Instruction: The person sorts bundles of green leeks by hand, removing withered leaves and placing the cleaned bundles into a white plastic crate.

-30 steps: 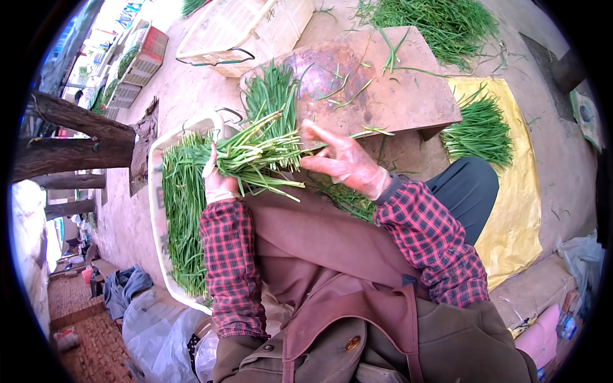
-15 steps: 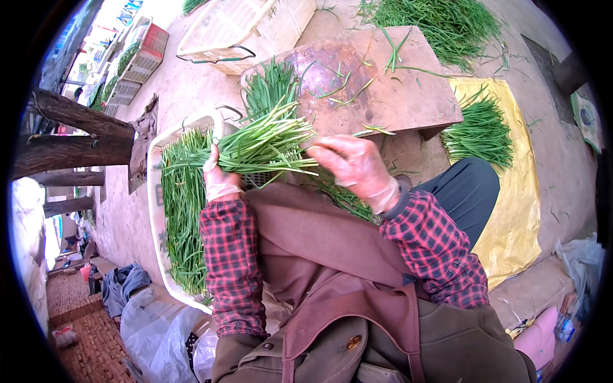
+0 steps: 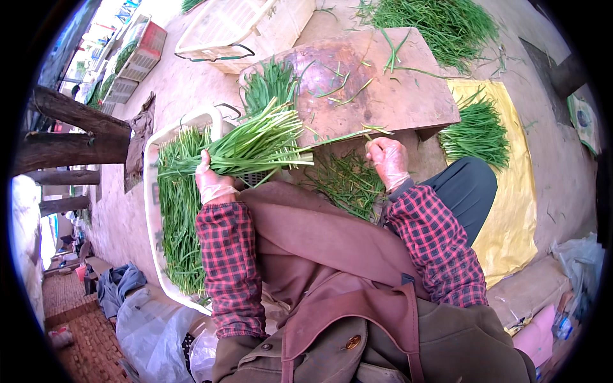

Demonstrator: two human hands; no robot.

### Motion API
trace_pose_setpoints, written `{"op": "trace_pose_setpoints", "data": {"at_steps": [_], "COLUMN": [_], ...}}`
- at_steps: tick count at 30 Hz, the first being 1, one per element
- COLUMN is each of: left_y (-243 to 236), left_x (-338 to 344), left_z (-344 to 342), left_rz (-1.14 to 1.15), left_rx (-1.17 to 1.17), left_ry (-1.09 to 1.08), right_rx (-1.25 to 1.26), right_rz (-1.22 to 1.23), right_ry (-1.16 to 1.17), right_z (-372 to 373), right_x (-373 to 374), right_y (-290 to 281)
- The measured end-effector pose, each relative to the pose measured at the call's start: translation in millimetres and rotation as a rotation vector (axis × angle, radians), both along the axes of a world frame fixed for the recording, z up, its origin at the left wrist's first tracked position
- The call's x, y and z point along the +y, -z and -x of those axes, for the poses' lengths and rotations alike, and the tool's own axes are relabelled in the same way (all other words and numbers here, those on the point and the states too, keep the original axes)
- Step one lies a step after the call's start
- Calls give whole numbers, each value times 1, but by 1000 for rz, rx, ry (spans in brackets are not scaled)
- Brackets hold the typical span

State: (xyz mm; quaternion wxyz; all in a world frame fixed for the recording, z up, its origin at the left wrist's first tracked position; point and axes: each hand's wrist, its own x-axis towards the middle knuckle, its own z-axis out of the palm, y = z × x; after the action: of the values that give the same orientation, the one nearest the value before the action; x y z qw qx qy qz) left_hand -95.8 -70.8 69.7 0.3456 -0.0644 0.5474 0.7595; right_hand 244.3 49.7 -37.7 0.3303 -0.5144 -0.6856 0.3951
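Light, soft and bendy, likely a little slippery when damp; easily bruised if squeezed hard. Best taken around the pale stem ends, where the stalks lie tight together, not at the loose leaf tips.

Bundle of green chives [image 3: 255, 143], long thin leaves, bright green, fanning toward 2 o'clock, lying just above the white crate [image 3: 151, 191] full of more chives. Left hand [image 3: 212, 182], in thin glove, closed around the bundle at its 8 o'clock end. Right hand [image 3: 387, 161], also gloved, fingers curled narrow, pinching a few loose stalks at the near edge of the wooden board [image 3: 389, 96], at 3 o'clock from the bundle
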Motion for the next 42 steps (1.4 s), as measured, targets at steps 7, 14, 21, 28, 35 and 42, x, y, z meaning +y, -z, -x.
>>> {"op": "trace_pose_setpoints", "data": {"at_steps": [7, 14, 21, 28, 35, 42], "left_y": [8, 35, 27, 12, 34, 9], "left_x": [-4, -1, 1, 1, 4, -10], "left_z": [-1, -3, 0, 8, 8, 11], "left_rz": [-75, -130, -72, -71, -138, -35], "left_rx": [4, -4, -101, 14, 2, -29], "left_ry": [9, 13, 2, -44, -115, -139], "right_rx": [369, 736, 666, 128, 701, 993], "right_rz": [88, 514, 356, -64, 802, 779], "right_ry": [-286, -349, -183, -106, -532, -239], "right_z": [54, 90, 40, 11, 82, 25], "right_x": [-30, -25, -16, -22, -56, -20], "right_y": [-88, -84, -68, 18, -88, -55]}}
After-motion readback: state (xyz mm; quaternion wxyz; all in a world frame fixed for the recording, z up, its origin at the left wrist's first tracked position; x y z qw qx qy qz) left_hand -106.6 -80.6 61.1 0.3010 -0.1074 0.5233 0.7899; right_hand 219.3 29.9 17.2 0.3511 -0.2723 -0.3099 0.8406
